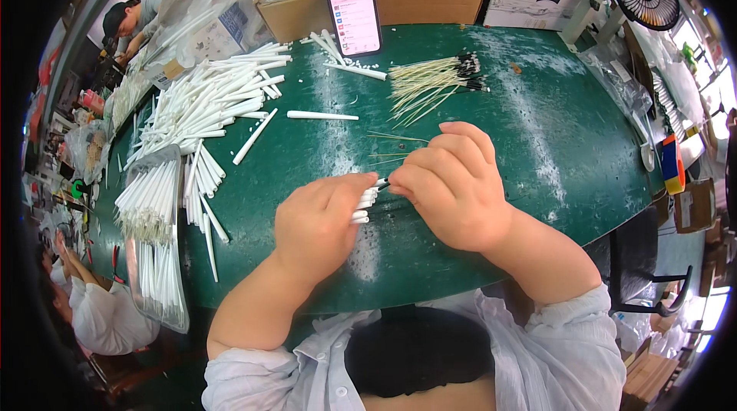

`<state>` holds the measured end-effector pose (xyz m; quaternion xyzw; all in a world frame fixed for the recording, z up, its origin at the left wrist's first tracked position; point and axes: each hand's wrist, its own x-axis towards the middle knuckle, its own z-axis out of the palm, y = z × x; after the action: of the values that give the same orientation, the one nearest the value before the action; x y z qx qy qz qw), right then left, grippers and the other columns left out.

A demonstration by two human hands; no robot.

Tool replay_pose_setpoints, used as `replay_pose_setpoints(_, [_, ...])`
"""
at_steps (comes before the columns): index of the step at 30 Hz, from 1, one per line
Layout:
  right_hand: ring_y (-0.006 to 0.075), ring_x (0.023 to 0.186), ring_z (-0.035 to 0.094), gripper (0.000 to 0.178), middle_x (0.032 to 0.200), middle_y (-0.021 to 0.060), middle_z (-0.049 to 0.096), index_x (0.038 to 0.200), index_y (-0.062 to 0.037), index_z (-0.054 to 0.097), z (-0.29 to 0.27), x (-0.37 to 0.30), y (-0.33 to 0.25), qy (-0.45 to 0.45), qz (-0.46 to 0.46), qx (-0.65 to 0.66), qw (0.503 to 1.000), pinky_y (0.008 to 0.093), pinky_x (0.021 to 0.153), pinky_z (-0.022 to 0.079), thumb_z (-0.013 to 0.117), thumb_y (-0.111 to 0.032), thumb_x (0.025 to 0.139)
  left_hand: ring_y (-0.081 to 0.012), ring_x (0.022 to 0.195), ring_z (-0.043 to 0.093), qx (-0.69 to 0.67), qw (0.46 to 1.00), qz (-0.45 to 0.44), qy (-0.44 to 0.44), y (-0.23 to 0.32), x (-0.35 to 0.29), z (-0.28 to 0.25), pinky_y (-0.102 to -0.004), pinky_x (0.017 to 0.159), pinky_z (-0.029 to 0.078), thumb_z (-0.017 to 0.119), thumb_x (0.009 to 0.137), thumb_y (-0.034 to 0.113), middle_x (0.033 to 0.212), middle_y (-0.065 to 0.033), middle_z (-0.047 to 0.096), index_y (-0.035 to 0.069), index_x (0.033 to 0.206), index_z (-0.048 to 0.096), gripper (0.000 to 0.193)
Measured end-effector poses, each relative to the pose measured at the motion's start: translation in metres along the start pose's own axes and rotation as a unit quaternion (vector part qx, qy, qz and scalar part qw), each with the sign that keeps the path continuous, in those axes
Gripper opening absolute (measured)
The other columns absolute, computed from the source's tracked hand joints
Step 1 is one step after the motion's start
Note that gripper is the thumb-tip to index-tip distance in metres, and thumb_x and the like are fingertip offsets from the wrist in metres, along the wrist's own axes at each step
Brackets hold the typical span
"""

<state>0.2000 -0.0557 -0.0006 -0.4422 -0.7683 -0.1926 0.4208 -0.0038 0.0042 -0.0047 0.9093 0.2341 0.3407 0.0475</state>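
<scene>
Pinching a dark tip mid-frame, the right hand is meeting white tubes gripped by the left hand; upper-centre wires are seemingly waiting, left-side tray tubes apparently finished.

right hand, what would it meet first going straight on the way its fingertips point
Likely the slim white tubes bunched in the left hand; whether the right hand touches them is unclear.

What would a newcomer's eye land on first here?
A heap of white tubes across the left of the green table stands out first. Next, at centre, the left hand grips a small bunch of tubes, the right hand close beside it. Beyond them stands a lit phone.
</scene>
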Motion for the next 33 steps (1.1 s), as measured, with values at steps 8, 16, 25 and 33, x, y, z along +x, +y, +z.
replay_pose_setpoints(8, [0.0295,0.103,0.057,0.032,0.110,0.0077,0.063,0.105,-0.0095,0.064,0.015,0.001,0.013,0.006,0.109,0.116,0.987,0.0433,0.090,0.043,0.076,-0.017,0.075,-0.0284,0.082,0.070,-0.001,1.000,-0.019,0.008,-0.003,0.001,-0.003,-0.0384,0.070,0.056,0.067,0.072,0.000,0.097,-0.0066,0.073,0.011,0.112,0.068,0.042])
replay_pose_setpoints(16, [0.0286,0.102,0.055,0.014,0.097,0.0067,0.060,0.095,-0.0110,0.064,0.044,-0.021,0.032,-0.270,0.176,0.032,0.946,0.0410,0.085,0.042,0.071,-0.017,0.084,-0.0297,0.080,0.070,0.014,0.999,-0.049,0.016,-0.010,0.004,0.000,-0.0363,0.070,0.056,0.070,0.082,0.000,0.096,-0.0092,0.074,0.009,0.106,0.068,0.026])
replay_pose_setpoints(25, [0.0307,0.083,0.060,0.013,0.094,0.0103,0.059,0.094,-0.0068,0.064,0.007,0.004,0.008,-0.009,0.213,0.189,0.959,0.0406,0.072,0.051,0.068,-0.002,0.082,-0.0302,0.082,0.071,-0.007,0.998,-0.062,0.002,-0.007,0.001,-0.002,-0.0369,0.070,0.056,0.071,0.082,0.000,0.096,-0.0098,0.074,0.009,0.107,0.068,0.027])
replay_pose_setpoints(33, [0.0236,0.079,0.056,0.036,0.091,0.0033,0.059,0.103,-0.0081,0.070,0.002,-0.001,-0.001,0.015,0.032,0.104,0.994,0.0359,0.067,0.044,0.074,-0.001,0.067,-0.0303,0.081,0.071,-0.022,0.998,-0.059,0.004,-0.001,0.003,0.000,-0.0370,0.069,0.056,0.073,0.080,-0.001,0.095,-0.0109,0.074,0.008,0.106,0.069,0.028])
